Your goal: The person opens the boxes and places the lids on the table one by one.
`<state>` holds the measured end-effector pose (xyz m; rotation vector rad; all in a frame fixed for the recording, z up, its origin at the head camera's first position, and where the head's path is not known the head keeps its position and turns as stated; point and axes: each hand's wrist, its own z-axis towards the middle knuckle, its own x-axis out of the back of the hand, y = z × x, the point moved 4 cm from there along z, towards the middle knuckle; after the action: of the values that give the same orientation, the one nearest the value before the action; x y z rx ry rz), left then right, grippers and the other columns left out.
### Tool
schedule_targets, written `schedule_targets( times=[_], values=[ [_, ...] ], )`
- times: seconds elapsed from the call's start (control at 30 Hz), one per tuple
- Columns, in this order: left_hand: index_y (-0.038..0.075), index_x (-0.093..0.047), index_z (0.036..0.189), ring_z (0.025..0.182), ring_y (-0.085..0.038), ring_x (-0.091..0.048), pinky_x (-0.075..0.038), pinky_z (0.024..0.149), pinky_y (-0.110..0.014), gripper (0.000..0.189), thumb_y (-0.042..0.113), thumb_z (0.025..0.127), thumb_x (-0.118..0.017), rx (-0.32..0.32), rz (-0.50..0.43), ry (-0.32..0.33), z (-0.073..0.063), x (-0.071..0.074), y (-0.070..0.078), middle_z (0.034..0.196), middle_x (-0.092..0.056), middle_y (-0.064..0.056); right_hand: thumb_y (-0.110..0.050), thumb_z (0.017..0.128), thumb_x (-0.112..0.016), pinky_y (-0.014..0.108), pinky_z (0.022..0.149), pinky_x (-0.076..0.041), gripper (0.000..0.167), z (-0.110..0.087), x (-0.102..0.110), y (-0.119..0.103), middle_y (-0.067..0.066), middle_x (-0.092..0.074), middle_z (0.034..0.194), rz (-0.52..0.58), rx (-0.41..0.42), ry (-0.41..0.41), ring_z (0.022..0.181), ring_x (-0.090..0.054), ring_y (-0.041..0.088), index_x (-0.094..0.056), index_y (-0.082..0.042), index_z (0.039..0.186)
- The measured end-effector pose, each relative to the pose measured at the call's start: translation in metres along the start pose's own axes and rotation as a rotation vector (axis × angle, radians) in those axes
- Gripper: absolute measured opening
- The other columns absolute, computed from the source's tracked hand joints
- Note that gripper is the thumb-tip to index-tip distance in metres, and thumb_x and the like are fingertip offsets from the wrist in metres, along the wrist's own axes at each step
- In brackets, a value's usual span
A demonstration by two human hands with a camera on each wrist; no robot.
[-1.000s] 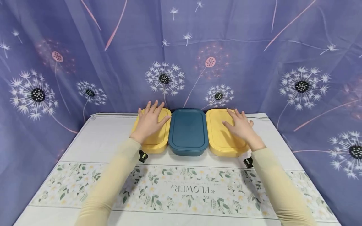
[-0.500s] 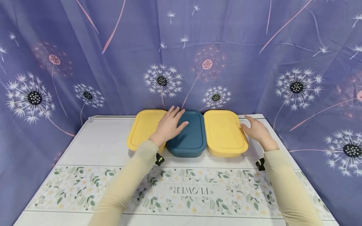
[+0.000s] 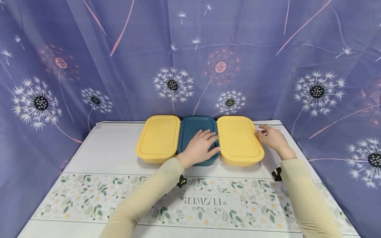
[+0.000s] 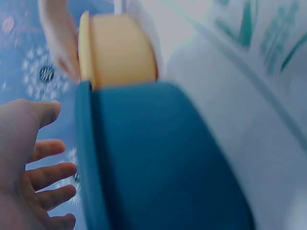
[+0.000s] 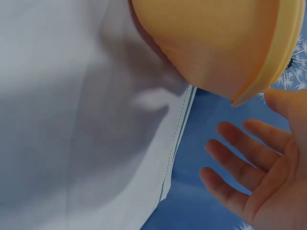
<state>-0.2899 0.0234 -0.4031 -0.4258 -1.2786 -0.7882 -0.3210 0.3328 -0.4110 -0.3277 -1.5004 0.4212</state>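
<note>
Blue box [image 3: 189,127], lidded, on cloth [image 3: 119,143]. Left yellow box [image 3: 159,137] immediately left of blue box, right yellow box [image 3: 239,138] immediately right. Left hand [image 3: 198,148] over blue box, fingers spread apart, gripping nothing. Right hand [image 3: 274,139] farther right of blue box, beside outer edge of right yellow box; fingers loosely bent, apart, clamped on nothing; thumb perhaps touching rim. Dandelion-print curtain [image 3: 134,66] behind blue box.

Right-hand yellow box [image 3: 239,138]: rectangular, rounded corners, lid on, lies flat near back edge of white tablecloth [image 3: 116,142]. Dark blue box [image 3: 193,127]: similar shape, lidded, flat, just beside it, on its left.
</note>
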Motion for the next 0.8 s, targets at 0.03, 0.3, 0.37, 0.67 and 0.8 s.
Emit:
schedule_targets(
  times=[0.03,0.3,0.37,0.67,0.8],
  values=[
    [0.013,-0.052,0.148,0.146,-0.03,-0.036,-0.024,0.121,-0.049,0.055,0.047,0.105,-0.052,-0.015,-0.006,-0.006,0.0,-0.002,0.004,0.15,-0.05,-0.01,-0.045,0.106,-0.044,0.063,0.093,-0.047,0.067,0.0,0.0,0.0,0.035,-0.059,0.127,-0.001,0.005,0.002,0.114,-0.057,0.051,-0.045,0.009,0.146],
    [0.014,-0.057,0.144,0.141,-0.023,-0.044,-0.034,0.117,-0.036,0.052,0.045,0.102,-0.058,-0.1,-0.041,-0.026,0.001,-0.014,0.028,0.147,-0.054,-0.008,-0.041,0.106,-0.048,0.061,0.089,-0.048,0.058,0.0,-0.005,-0.002,0.031,-0.066,0.114,-0.004,0.039,0.016,0.106,-0.061,0.049,-0.059,0.009,0.131],
    [0.014,-0.06,0.14,0.135,-0.02,-0.05,-0.043,0.11,-0.031,0.049,0.043,0.101,-0.061,-0.132,-0.053,-0.031,0.002,-0.016,0.034,0.142,-0.057,-0.006,-0.042,0.106,-0.048,0.059,0.087,-0.049,0.057,0.0,-0.007,-0.001,0.029,-0.067,0.114,0.005,0.029,0.012,0.105,-0.062,0.047,-0.062,0.009,0.129],
    [0.018,-0.074,0.115,0.106,-0.011,-0.063,-0.052,0.084,-0.017,0.023,0.032,0.097,-0.071,-0.222,-0.003,-0.006,0.004,-0.021,0.047,0.111,-0.069,0.004,-0.047,0.105,-0.047,0.052,0.081,-0.052,0.058,0.002,-0.01,0.006,0.024,-0.069,0.107,0.053,0.002,0.019,0.097,-0.064,0.04,-0.067,0.005,0.117],
    [0.019,-0.074,0.114,0.105,-0.011,-0.062,-0.052,0.084,-0.017,0.02,0.028,0.098,-0.07,-0.223,0.027,-0.009,0.005,-0.023,0.048,0.11,-0.069,0.004,-0.047,0.105,-0.046,0.043,0.072,-0.051,0.057,0.001,-0.013,0.011,0.022,-0.069,0.102,0.066,-0.002,-0.004,0.087,-0.063,0.034,-0.066,0.006,0.113]
  ],
)
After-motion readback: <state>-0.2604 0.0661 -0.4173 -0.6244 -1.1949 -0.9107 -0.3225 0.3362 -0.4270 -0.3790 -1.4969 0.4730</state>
